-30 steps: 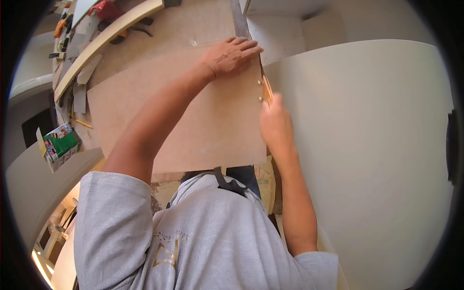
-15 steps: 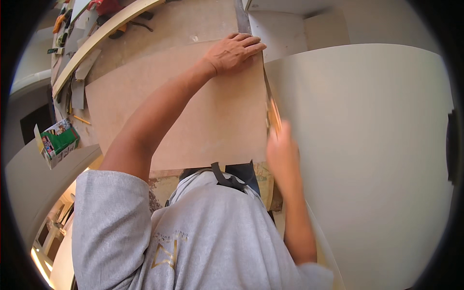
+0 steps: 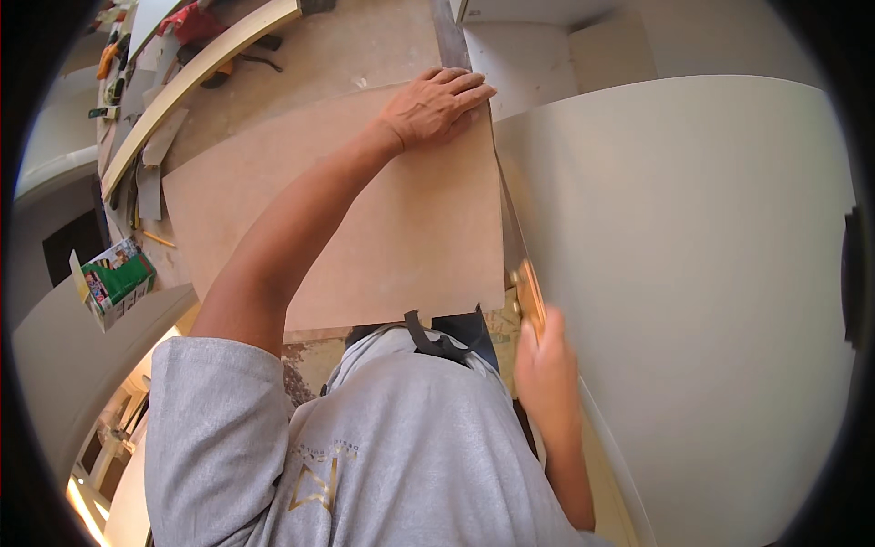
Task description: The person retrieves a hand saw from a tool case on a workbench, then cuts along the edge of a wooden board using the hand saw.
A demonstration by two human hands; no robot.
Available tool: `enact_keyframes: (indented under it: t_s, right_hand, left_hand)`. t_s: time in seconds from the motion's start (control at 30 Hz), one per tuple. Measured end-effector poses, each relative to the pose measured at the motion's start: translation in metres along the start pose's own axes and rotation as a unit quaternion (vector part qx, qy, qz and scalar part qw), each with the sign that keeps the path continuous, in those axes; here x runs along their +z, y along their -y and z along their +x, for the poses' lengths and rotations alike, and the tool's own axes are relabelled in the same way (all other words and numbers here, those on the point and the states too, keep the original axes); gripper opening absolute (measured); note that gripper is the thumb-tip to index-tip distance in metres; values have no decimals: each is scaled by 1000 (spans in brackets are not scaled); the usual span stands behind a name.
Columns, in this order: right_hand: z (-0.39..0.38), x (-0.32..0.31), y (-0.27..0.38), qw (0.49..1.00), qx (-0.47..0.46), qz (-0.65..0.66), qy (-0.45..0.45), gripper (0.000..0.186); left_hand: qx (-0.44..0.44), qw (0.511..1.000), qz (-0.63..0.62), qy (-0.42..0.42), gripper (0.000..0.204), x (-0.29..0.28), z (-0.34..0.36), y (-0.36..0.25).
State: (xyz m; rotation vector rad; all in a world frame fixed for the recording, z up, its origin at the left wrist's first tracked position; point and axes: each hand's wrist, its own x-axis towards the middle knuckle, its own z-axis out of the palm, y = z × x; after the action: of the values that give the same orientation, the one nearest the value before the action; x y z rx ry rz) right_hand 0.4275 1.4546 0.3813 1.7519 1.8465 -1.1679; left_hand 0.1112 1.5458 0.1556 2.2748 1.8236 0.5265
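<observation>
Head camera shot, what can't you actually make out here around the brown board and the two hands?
Head view:
- Right hand: motion-blurred, so its grip on the yellowish tool is unclear.
- Tool tip: too small and smeared to show contact with the brown board.
- Metal straightedge: partly covered by the left hand.
- Board's near edge: hidden by the person's grey shirt.
- Clutter at far left: bent, tiny near the fisheye rim.

Large white panel (image 3: 674,273) at right, green and white carton (image 3: 114,281) at left edge, long curved wooden strip (image 3: 196,77) upper left, red item (image 3: 196,20) beyond it, pencil (image 3: 157,239) near carton, white box (image 3: 547,41) at top.
</observation>
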Motion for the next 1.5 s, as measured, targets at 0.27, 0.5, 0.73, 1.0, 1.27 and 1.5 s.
enact_keyframes:
  t_s: [0.27,0.5,0.73,1.0,1.27,1.5]
  right_hand:
    - [150,22,51,989,-123,-60,-61,32]
    - [-14,0,-9,1000,7,15,21,29]
    - [147,22,46,989,-134,-19,-63,29]
    - [18,3,5,999,-33,4,-7,28]
    - [118,29,31,992,-115,-6,-58,23]
    - [83,9,13,994,-101,25,-27,26]
  left_hand:
    - [-1,1000,9,6,50,-10,3,-5]
    - [4,1000,-1,-6,52,-1,2,0]
    - [-1,1000,20,18,51,-10,3,-4]
    - [-7,1000,-11,7,50,-7,3,-3]
    - [-3,1000,-1,10,51,-6,2,-5]
    - [-9,1000,9,22,52,-10,4,-5]
